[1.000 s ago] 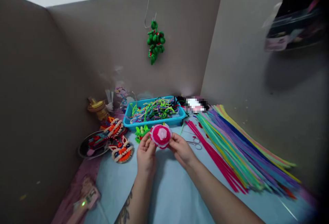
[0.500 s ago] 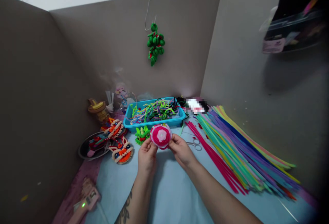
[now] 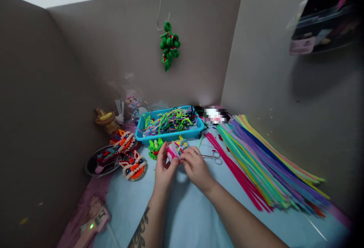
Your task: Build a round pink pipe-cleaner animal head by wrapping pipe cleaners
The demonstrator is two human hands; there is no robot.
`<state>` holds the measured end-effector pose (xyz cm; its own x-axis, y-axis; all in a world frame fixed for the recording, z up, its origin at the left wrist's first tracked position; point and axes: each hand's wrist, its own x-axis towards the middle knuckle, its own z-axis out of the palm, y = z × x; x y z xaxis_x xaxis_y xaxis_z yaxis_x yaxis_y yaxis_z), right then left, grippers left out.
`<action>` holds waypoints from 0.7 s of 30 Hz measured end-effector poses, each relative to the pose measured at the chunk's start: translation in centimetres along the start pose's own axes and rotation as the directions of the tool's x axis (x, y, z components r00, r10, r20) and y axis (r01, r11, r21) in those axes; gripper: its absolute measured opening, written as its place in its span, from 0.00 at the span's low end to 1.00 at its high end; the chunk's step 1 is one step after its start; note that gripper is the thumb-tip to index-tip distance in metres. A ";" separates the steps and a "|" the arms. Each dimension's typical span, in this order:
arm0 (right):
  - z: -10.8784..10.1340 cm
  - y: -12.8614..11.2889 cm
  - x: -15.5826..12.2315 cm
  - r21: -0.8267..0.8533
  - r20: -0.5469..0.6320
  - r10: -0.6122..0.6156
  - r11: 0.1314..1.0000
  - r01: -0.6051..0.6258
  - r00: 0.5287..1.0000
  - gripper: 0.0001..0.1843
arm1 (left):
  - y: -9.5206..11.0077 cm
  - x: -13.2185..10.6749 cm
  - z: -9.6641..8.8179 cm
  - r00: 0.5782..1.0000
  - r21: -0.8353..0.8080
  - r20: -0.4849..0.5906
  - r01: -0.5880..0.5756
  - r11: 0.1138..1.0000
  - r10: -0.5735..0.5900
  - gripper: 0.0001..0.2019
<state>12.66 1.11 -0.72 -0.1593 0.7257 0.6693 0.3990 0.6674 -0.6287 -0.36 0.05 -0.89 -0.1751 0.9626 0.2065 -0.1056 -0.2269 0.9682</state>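
Note:
Both of my hands hold a small pink pipe-cleaner craft piece (image 3: 174, 150) above the light blue table cover (image 3: 184, 210). The piece is turned on edge, so pink, white and some yellow and purple fuzz show. My left hand (image 3: 165, 170) grips its left side with the thumb on top. Fingers of my right hand (image 3: 195, 167) close over its right side. A small green pipe-cleaner figure (image 3: 155, 147) sits just left of the piece. Scissors (image 3: 214, 157) lie to the right of my right hand.
A blue tray (image 3: 170, 136) of mixed pipe-cleaner scraps stands behind my hands. Long pipe cleaners (image 3: 264, 160) in several colours fan out at the right. Woven craft faces (image 3: 133, 166) and a dark dish (image 3: 98, 164) lie left. A green ornament (image 3: 168, 45) hangs on the cardboard wall. A glue gun (image 3: 93, 223) rests at the lower left.
The pink piece faced the camera as a round disc; now it is tipped on edge and lowered slightly. My right hand has turned over its top, fingers closer to the left hand.

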 end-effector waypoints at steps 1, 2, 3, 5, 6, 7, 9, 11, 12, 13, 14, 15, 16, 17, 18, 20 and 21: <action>0.0 -0.1 0.0 0.002 0.001 -0.001 1.000 0.001 1.000 0.09 | 0.0 0.0 -0.1 1.000 0.013 0.017 0.000 1.000 -0.001 0.32; 0.0 -0.1 0.0 0.012 -0.002 0.005 1.000 -0.005 1.000 0.09 | -0.1 0.1 -0.2 1.000 0.026 0.030 0.000 1.000 -0.001 0.31; 0.0 -0.1 0.0 0.029 -0.005 0.016 0.999 -0.016 1.000 0.09 | -0.2 0.1 -0.3 0.999 0.037 0.043 0.001 0.999 -0.003 0.30; 0.0 0.0 0.0 0.074 -0.008 0.049 0.996 -0.048 0.999 0.08 | -0.5 0.2 -0.5 0.998 0.051 0.066 0.006 0.999 -0.009 0.29; 0.0 0.0 0.0 0.100 -0.003 0.071 0.992 -0.071 0.997 0.08 | -0.6 0.3 -0.5 0.997 0.056 0.074 0.009 0.998 -0.014 0.28; 0.0 0.0 -0.1 0.124 0.003 0.098 0.987 -0.097 0.995 0.07 | -0.7 0.4 -0.6 0.997 0.060 0.077 0.014 0.998 -0.018 0.27; 0.0 0.0 -0.1 0.160 0.011 0.158 0.975 -0.157 0.987 0.07 | -0.7 0.4 -0.6 0.997 0.078 0.072 0.017 0.997 -0.023 0.27; 0.1 0.0 -0.1 0.179 -0.004 0.208 0.962 -0.204 0.978 0.07 | -0.7 0.4 -0.5 0.998 0.111 0.068 0.010 0.994 -0.018 0.25; 0.1 -0.1 0.0 0.188 -0.021 0.228 0.957 -0.220 0.973 0.06 | -0.6 0.4 -0.5 0.998 0.132 0.067 0.002 0.991 -0.011 0.25; 0.0 -0.1 0.0 0.198 -0.038 0.247 0.952 -0.235 0.968 0.06 | -0.6 0.3 -0.4 0.998 0.155 0.066 -0.008 0.988 -0.002 0.24; 0.0 -0.2 0.0 0.210 -0.054 0.268 0.945 -0.252 0.962 0.06 | -0.5 0.3 -0.4 0.998 0.177 0.065 -0.019 0.984 0.008 0.23; 0.0 -0.2 0.1 0.220 -0.067 0.292 0.937 -0.271 0.954 0.06 | -0.5 0.3 -0.4 0.998 0.192 0.065 -0.027 0.981 0.014 0.23; -0.1 -0.2 0.1 0.228 -0.079 0.315 0.929 -0.291 0.946 0.06 | -0.5 0.3 -0.4 0.998 0.201 0.069 -0.028 0.979 0.015 0.22; -0.2 -0.1 0.2 0.234 -0.086 0.336 0.922 -0.309 0.938 0.06 | -0.6 0.3 -0.4 0.997 0.204 0.075 -0.022 0.979 0.007 0.22; -0.3 0.0 0.3 0.239 -0.091 0.354 0.915 -0.324 0.931 0.07 | -0.6 0.3 -0.4 0.996 0.204 0.091 -0.008 0.979 -0.011 0.22; -0.4 0.3 0.4 0.260 -0.079 0.378 0.901 -0.347 0.922 0.11 | -0.7 0.3 -0.5 0.988 0.192 0.139 0.045 0.980 -0.072 0.22; -0.5 0.5 0.5 0.281 -0.062 0.392 0.889 -0.361 0.918 0.13 | -0.7 0.3 -0.5 0.981 0.183 0.161 0.073 0.980 -0.104 0.22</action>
<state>13.25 1.75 -0.52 0.0662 0.9173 0.3927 0.1588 0.3788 -0.9117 -0.79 0.45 -1.52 -0.0030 0.9921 0.1252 0.0625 -0.1248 0.9902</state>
